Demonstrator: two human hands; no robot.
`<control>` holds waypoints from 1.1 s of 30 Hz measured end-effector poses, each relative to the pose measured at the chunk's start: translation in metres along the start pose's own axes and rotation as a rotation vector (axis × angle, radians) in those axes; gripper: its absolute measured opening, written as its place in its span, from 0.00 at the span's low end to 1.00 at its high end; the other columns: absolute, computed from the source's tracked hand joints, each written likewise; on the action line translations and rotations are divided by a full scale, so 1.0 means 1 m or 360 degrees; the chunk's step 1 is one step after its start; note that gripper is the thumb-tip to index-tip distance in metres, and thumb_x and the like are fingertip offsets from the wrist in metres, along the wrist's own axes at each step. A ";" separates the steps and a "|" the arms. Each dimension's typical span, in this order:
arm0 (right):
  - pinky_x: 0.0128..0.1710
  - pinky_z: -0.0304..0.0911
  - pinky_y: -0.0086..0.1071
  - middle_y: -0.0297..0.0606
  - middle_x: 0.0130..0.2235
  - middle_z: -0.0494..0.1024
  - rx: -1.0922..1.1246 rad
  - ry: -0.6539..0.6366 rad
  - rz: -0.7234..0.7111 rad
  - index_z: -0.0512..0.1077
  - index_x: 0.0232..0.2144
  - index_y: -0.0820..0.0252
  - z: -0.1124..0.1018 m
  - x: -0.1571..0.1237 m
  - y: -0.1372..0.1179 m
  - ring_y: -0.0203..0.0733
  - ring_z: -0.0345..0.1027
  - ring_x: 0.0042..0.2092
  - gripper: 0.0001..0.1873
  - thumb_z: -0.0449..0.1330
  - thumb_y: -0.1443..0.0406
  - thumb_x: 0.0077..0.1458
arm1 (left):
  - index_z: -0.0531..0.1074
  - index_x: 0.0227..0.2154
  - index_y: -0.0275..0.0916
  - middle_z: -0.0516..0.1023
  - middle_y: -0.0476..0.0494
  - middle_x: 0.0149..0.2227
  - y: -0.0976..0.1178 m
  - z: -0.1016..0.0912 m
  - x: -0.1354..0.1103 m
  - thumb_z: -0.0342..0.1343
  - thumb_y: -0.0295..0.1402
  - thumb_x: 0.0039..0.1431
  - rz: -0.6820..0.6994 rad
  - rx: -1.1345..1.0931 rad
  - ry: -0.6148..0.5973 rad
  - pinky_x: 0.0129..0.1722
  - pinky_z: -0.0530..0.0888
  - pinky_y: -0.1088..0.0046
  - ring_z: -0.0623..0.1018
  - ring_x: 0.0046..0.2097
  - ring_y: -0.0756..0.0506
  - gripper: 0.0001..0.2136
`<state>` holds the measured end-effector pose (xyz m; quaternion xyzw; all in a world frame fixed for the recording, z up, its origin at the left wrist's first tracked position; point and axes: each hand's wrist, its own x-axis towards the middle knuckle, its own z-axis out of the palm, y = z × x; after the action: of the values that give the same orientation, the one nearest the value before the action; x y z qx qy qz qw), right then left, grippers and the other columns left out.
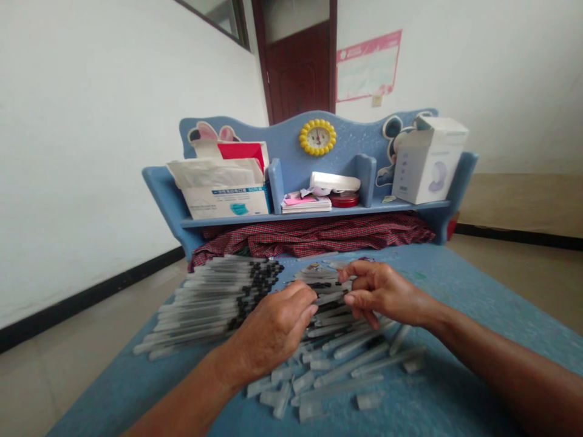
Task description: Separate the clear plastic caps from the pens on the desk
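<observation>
My left hand (273,328) and my right hand (380,292) meet over a loose heap of frosted plastic pen barrels and caps (339,364) on a blue desk (460,315). The fingers of both hands are curled and pinch the same pen part (328,297) between them. To the left lies a neat stack of assembled pens (214,300) with black tips, side by side. Behind the hands are several more pen pieces (314,276).
A blue shelf (314,213) at the desk's back holds a box of masks (225,197), booklets, a red tin, a white box (428,161) and a yellow toy clock (317,137). Red checked cloth (319,233) lies under it. A brown door stands behind.
</observation>
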<state>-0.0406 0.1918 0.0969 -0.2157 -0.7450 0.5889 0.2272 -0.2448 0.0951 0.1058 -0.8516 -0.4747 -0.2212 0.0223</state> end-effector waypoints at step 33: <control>0.16 0.59 0.24 0.31 0.21 0.73 0.0094 0.0126 -0.0119 0.65 0.27 0.62 0.002 0.001 0.001 0.30 0.64 0.17 0.15 0.63 0.58 0.46 | 0.71 0.29 0.35 0.68 0.52 0.18 -0.001 -0.019 0.006 0.44 0.34 0.59 -0.0746 -0.0685 -0.0444 0.24 0.63 0.80 0.68 0.22 0.52 0.12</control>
<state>-0.0426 0.1908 0.0960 -0.2039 -0.7254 0.5927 0.2845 -0.2495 0.0952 0.1253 -0.7266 -0.5984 -0.1968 -0.2742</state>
